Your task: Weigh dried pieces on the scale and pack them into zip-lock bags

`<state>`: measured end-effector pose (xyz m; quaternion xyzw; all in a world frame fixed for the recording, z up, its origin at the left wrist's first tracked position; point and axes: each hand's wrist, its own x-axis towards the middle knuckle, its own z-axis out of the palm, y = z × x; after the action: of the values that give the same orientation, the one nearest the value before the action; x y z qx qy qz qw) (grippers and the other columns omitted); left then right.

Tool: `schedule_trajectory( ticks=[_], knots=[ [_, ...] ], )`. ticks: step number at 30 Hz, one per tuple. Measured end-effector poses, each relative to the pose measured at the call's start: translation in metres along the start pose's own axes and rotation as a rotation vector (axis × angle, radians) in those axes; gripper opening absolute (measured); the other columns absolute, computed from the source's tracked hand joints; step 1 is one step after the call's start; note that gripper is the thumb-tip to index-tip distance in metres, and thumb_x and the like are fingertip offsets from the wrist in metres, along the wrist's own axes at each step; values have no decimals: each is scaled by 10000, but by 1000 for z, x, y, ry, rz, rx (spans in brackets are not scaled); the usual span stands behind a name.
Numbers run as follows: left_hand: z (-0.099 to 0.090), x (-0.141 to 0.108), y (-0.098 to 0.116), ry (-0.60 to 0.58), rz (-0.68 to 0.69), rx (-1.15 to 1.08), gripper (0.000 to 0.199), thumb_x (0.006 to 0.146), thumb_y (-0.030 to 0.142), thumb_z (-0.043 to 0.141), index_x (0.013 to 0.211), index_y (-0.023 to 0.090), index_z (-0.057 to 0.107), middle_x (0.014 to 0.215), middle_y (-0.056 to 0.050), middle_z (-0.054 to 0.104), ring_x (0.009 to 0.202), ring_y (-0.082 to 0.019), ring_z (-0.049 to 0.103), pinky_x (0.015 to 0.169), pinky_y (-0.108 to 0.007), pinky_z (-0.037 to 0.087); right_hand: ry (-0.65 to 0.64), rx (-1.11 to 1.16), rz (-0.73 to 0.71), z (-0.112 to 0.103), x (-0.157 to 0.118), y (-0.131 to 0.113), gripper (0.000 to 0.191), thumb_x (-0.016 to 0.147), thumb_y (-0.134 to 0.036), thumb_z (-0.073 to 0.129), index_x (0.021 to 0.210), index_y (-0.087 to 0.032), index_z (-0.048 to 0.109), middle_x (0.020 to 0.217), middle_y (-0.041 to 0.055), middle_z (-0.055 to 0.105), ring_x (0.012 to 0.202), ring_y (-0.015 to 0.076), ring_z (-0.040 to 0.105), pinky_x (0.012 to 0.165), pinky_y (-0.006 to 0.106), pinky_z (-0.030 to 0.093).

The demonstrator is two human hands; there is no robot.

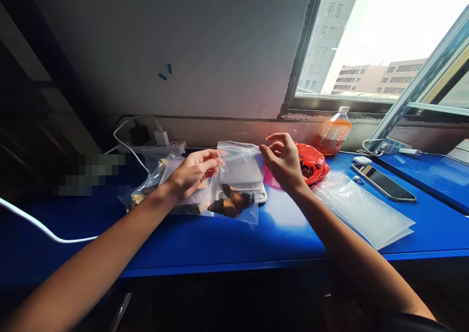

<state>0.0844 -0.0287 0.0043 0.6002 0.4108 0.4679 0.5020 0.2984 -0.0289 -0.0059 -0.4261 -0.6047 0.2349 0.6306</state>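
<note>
A clear zip bag [238, 168] hangs upright between my hands, with several dark brown dried pieces [234, 204] at its bottom. My left hand [198, 173] is closed in a pinch on its upper left edge. At the upper right corner, my right hand [285, 161] pinches with the thumb and curled fingers, the index finger raised. Behind the bag lies a flat white device [263, 194], seen mostly through the plastic; it looks like a small scale. Filled clear bags [144, 188] with light brown pieces sit left of it, partly hidden by my left hand and forearm.
To the right are a red plastic bag [313, 163] with dark contents, flat clear bags [366, 210], a phone [384, 181] and a white earbud case [362, 160]. An orange drink bottle [333, 132] stands by the window. A charger [161, 136] and white cable [47, 232] are left on the blue table [220, 254].
</note>
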Motion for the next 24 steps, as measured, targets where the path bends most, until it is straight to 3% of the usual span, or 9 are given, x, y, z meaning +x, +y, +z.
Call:
schedule_trajectory(
  ticks=[3,6,11,14,17,21,24],
  knots=[
    [3,-1,2,88,8,55,372,703,287,701,1048,164,639,876,-50,655,566,-91,454,538,-257,398,66,-47,-26,4,0,4,183,809,-261,573,948,-219,461,683,-46,517,464,84,529,466,227,421],
    [3,-3,3,100,-13,63,395,702,268,694,1080,169,634,962,-64,668,558,-81,444,535,-255,397,113,-64,-51,8,-3,3,149,833,-253,545,954,-222,464,745,-27,513,434,69,501,417,217,403],
    [1,-5,-1,54,-76,-3,328,740,390,683,976,162,673,797,-40,636,541,-97,438,487,-248,353,98,-69,-100,14,-9,1,116,867,-264,505,972,-225,476,779,-12,519,476,69,495,415,200,408],
    [-2,-3,-2,148,27,13,299,692,389,731,876,161,675,737,-16,605,613,-117,495,570,-260,404,94,-121,-184,13,-8,0,91,859,-241,500,942,-213,521,882,20,554,617,91,555,504,209,458],
    [-6,-1,-2,221,114,20,238,709,374,708,830,173,664,846,-31,648,705,-135,554,673,-285,445,160,-182,-257,7,-5,1,61,850,-207,498,850,-203,560,958,48,539,775,123,586,576,226,483],
    [-9,0,-1,235,159,-15,164,752,336,663,809,183,653,796,-9,651,672,-120,564,682,-283,458,229,-251,-332,1,-2,1,100,828,-158,507,790,-205,586,945,59,512,853,152,561,584,245,479],
    [-5,-5,2,227,253,91,117,783,300,629,792,184,638,695,7,624,624,-122,555,667,-289,459,239,-325,-435,1,-5,-1,144,808,-108,495,753,-211,579,953,63,502,906,169,546,665,287,506]
  ],
)
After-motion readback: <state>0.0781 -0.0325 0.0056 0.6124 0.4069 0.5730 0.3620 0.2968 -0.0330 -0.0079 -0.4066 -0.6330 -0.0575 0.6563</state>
